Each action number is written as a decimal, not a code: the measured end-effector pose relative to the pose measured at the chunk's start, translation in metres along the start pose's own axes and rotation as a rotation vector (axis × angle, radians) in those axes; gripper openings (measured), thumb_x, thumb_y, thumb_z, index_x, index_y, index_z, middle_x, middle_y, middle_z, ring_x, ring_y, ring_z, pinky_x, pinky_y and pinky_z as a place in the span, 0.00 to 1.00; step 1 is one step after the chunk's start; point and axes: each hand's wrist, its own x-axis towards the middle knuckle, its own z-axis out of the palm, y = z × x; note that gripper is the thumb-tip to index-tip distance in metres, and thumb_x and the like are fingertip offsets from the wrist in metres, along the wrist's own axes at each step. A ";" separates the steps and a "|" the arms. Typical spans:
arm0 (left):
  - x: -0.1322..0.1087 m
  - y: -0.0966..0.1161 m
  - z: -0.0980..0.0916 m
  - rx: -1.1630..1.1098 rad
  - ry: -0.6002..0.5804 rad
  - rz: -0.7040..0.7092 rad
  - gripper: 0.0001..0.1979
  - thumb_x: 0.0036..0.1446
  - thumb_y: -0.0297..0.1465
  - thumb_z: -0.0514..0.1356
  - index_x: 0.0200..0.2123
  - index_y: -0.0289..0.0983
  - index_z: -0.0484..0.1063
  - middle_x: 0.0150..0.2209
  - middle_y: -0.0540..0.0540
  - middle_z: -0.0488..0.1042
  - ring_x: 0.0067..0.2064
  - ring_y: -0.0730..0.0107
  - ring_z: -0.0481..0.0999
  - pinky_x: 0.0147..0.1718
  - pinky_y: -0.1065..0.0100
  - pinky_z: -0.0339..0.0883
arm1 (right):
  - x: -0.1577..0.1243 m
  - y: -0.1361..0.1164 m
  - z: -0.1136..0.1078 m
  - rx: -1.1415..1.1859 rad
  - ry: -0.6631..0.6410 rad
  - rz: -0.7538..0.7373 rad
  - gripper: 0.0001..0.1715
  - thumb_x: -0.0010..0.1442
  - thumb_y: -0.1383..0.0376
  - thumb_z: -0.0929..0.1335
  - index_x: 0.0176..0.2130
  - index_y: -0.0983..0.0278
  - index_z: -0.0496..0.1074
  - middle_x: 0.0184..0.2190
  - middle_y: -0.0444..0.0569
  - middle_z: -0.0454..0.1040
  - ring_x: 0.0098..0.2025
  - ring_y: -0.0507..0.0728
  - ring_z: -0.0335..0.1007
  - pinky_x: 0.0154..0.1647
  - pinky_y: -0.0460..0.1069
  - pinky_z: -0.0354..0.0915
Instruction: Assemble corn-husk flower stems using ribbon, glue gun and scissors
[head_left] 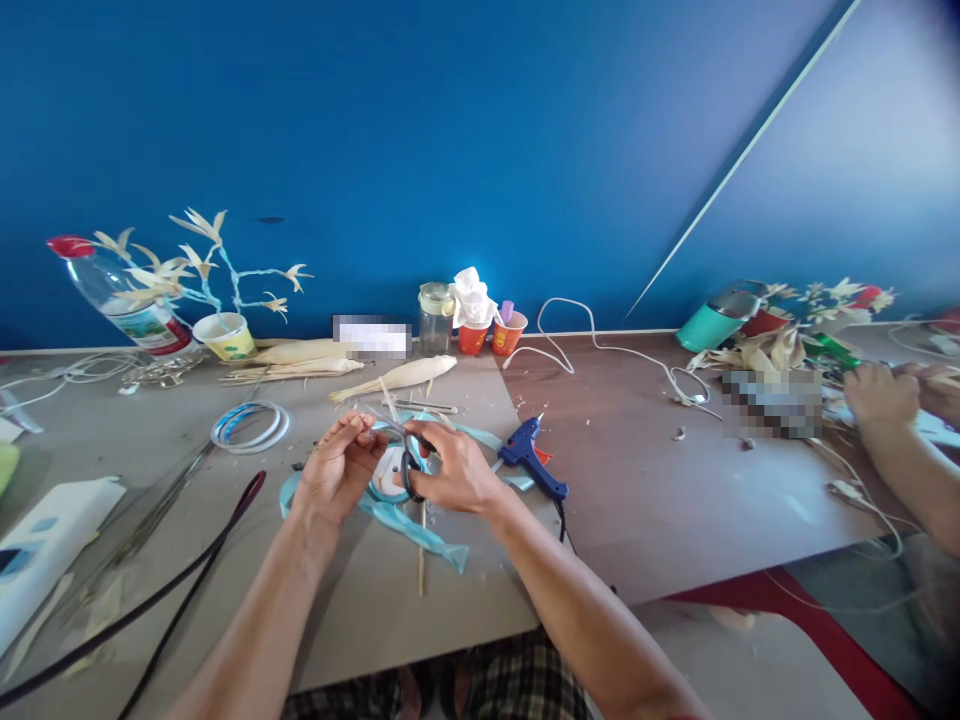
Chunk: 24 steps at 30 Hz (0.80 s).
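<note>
My right hand (pixel 461 468) grips a pair of scissors (pixel 410 475) by its black handles, and the blades point up and to the left. Close to the blades, my left hand (pixel 339 468) has its fingertips pinched together; whatever is between them is too small to make out. Beneath both hands lies a loose light-blue ribbon (pixel 409 525), around a white spool (pixel 388 472) partly hidden by the hands. A thin stick (pixel 422 575) lies on the table below the ribbon. Right of my right hand rests a blue glue gun (pixel 534 460) with an orange trigger.
Dried corn husks (pixel 401 378), a glass jar (pixel 435 318) and paper cups (pixel 510 333) line the wall. At left are ribbon rolls (pixel 250 427), a husk-flower plant in a cup (pixel 225 338), a tilted bottle (pixel 127 300) and black cords (pixel 187 560). Another person's hand (pixel 883 402) works at right.
</note>
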 end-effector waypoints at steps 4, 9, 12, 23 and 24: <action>0.000 0.002 0.002 -0.030 -0.063 -0.027 0.08 0.40 0.20 0.64 0.23 0.35 0.68 0.25 0.54 0.68 0.22 0.84 0.64 0.32 0.72 0.68 | -0.001 -0.003 -0.001 -0.292 -0.001 -0.096 0.26 0.52 0.55 0.68 0.50 0.60 0.69 0.37 0.48 0.74 0.40 0.56 0.69 0.45 0.50 0.57; -0.002 -0.001 0.005 0.036 -0.050 -0.003 0.07 0.40 0.21 0.64 0.20 0.35 0.68 0.21 0.53 0.65 0.23 0.80 0.64 0.30 0.71 0.68 | 0.000 -0.001 0.000 -0.451 -0.033 -0.089 0.27 0.54 0.58 0.66 0.54 0.58 0.66 0.39 0.50 0.75 0.43 0.59 0.69 0.45 0.51 0.55; -0.003 -0.005 0.004 0.091 -0.029 0.031 0.05 0.40 0.22 0.64 0.21 0.35 0.70 0.19 0.53 0.65 0.23 0.79 0.65 0.31 0.70 0.68 | 0.000 -0.001 -0.001 -0.490 -0.027 -0.100 0.27 0.55 0.59 0.65 0.54 0.58 0.65 0.39 0.50 0.75 0.42 0.59 0.69 0.44 0.52 0.54; -0.006 -0.008 0.010 0.291 0.058 0.216 0.08 0.36 0.27 0.67 0.19 0.37 0.69 0.18 0.52 0.67 0.24 0.74 0.68 0.29 0.68 0.66 | 0.001 0.002 -0.002 -0.525 -0.062 -0.138 0.23 0.59 0.60 0.63 0.54 0.59 0.65 0.38 0.49 0.76 0.43 0.57 0.69 0.42 0.50 0.51; -0.006 -0.008 0.010 0.293 0.054 0.224 0.08 0.36 0.27 0.67 0.18 0.37 0.69 0.18 0.52 0.67 0.24 0.74 0.68 0.29 0.69 0.66 | 0.001 0.003 -0.002 -0.530 -0.063 -0.138 0.23 0.59 0.60 0.63 0.54 0.59 0.65 0.38 0.49 0.76 0.43 0.57 0.69 0.42 0.50 0.51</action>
